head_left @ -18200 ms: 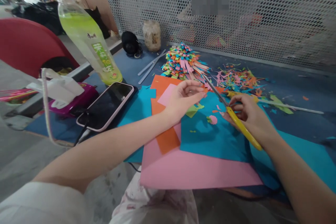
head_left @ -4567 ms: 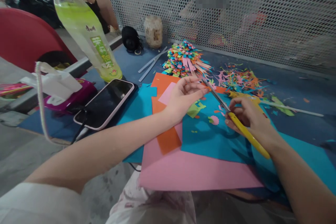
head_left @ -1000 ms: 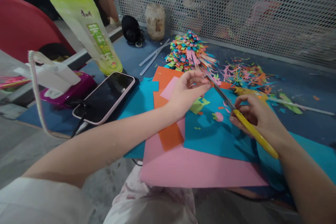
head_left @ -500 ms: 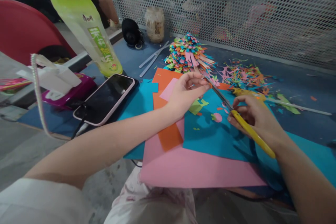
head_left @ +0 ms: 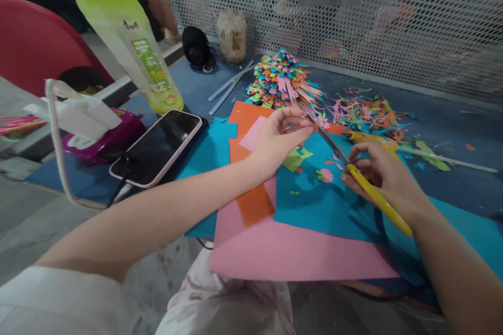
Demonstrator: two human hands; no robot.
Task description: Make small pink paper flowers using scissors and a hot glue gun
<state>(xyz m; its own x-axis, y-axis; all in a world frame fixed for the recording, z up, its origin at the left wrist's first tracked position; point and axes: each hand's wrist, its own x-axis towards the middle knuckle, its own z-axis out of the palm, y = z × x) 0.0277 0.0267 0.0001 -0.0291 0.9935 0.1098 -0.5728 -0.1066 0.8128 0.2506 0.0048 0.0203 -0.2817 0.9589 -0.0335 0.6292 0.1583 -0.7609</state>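
My right hand (head_left: 379,180) holds a long tool with a yellow handle (head_left: 379,200) and thin metal blades (head_left: 326,138). The blades point up and left, their tip at the fingertips of my left hand (head_left: 281,138). Those fingers are pinched together; what they hold is too small to make out. Beneath my hands lie blue paper (head_left: 314,209), pink paper (head_left: 275,251) and orange paper (head_left: 251,204). A small pink paper flower (head_left: 325,175) and green scraps (head_left: 294,159) rest on the blue sheet. Behind my left hand stands a layered cone of colourful paper strips (head_left: 281,81).
A green drink bottle (head_left: 133,47), a phone (head_left: 157,149) and a purple tissue box (head_left: 102,136) are at the left. Farther back are a jar (head_left: 231,36) and a black round object (head_left: 195,48). Paper shreds (head_left: 367,115) lie before a perforated metal screen (head_left: 393,36).
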